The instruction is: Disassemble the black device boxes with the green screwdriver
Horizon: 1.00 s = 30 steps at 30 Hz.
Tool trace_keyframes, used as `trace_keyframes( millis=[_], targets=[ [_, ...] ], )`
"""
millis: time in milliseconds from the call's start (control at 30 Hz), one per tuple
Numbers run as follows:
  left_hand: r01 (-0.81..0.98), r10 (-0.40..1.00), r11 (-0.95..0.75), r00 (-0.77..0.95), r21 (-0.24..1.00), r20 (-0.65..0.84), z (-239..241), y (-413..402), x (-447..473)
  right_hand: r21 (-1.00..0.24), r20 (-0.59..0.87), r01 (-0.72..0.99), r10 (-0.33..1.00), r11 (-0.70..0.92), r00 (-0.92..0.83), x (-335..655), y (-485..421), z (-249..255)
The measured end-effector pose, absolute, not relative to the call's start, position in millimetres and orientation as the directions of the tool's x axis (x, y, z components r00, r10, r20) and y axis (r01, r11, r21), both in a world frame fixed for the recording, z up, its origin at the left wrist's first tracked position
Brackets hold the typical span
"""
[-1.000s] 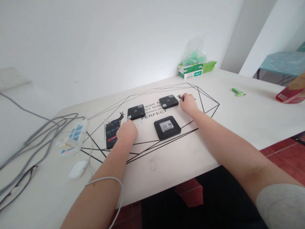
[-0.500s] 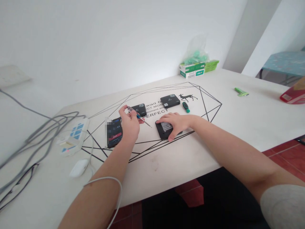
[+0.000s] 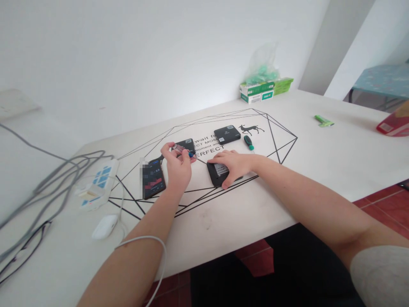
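We see the left hand (image 3: 179,172) pinching a clear-handled screwdriver (image 3: 177,147) between thumb and fingers. Its thin shaft points at the far left corner of a black box (image 3: 213,175); we cannot tell whether the tip touches. The right hand (image 3: 235,166) grips that box, fingers spread over it and thumb at the near edge, hiding its right part. We make out a pale label (image 3: 221,169) on its top, the print too small to read.

Behind the box sits a second black device (image 3: 226,134), its small marking illegible; a third black device (image 3: 188,143), behind and left, is partly covered by the left hand. Behind and right of the box lies a green-and-black screwdriver (image 3: 248,143). Left of it is a phone (image 3: 154,179), partly pixelated, showing "33". Around the devices we read fragments printed on the table (image 3: 243,221): "wait", "ECT MOM", "ERFECT". Far behind the box, cartons (image 3: 256,92) bear lettering we cannot read.
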<state>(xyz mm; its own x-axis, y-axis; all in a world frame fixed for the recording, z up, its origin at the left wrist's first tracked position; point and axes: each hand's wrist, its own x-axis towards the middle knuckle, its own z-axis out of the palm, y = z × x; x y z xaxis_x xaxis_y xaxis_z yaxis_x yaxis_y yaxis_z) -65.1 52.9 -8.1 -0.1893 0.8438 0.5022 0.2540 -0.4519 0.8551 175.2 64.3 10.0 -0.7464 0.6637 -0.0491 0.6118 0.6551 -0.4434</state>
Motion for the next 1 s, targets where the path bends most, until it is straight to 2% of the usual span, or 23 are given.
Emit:
trace_keyframes(
  millis=[167,333,567,833,1000],
  targets=[
    [0.306,0.763,-0.579,-0.122,0.756,0.634,-2,49,-63,-0.452,-0.048,0.611,0.665,0.65,-0.745,174,63,13],
    [0.321,0.749,-0.611,-0.062,0.724,0.66,-5,50,-64,-0.448,-0.067,0.625,0.673,0.639,-0.737,174,62,16],
    [0.309,0.773,-0.591,-0.046,0.745,0.632,-9,54,-66,-0.429,-0.082,0.628,0.664,0.65,-0.743,175,62,16],
    [0.251,0.837,-0.543,0.08,0.801,0.542,0,44,-60,-0.433,-0.074,0.625,0.665,0.65,-0.743,173,59,19],
    [0.19,0.884,-0.45,-0.043,0.873,0.465,2,40,-53,-0.439,-0.071,0.624,0.667,0.647,-0.742,173,59,19]
  ],
)
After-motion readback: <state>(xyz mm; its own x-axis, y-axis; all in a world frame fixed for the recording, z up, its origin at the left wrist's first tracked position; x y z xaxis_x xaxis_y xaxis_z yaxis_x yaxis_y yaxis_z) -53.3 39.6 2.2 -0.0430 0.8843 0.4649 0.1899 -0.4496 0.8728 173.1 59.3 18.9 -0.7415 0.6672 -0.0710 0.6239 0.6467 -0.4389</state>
